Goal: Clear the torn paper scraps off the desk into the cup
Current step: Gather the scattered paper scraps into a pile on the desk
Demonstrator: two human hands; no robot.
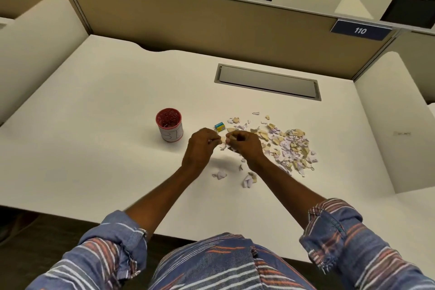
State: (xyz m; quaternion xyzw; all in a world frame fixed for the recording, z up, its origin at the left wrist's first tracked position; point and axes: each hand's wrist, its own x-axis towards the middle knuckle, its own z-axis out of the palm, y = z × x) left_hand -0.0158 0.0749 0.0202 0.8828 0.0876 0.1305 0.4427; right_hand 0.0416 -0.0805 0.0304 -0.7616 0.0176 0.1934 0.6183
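Both hands meet just above the desk [106, 101], approx. mid-frame. The left hand [202, 141] and right hand [244, 142] are curled in, fingertips facing each other, pinching a small bunch of pale scraps [223, 140] between them. Fingers are nearly closed on both sides; how much paper sits inside the right fist can't be told. Holding with 2 hands likely keeps the tiny bits from spilling on the way over.

The cup [170, 125], red w/ a white label, stands upright just left of the left hand, mouth open, so the carry looks short. It already holds something red, poss. clips.

Most of the job looks undone: the main scrap pile [292, 148] lies spread to the right of the right hand, and 2 small clumps [249, 180] sit nearer the person. A little blue-yellow box [220, 126] rests just beyond the hands, betw. cup and pile, and isn't paper.
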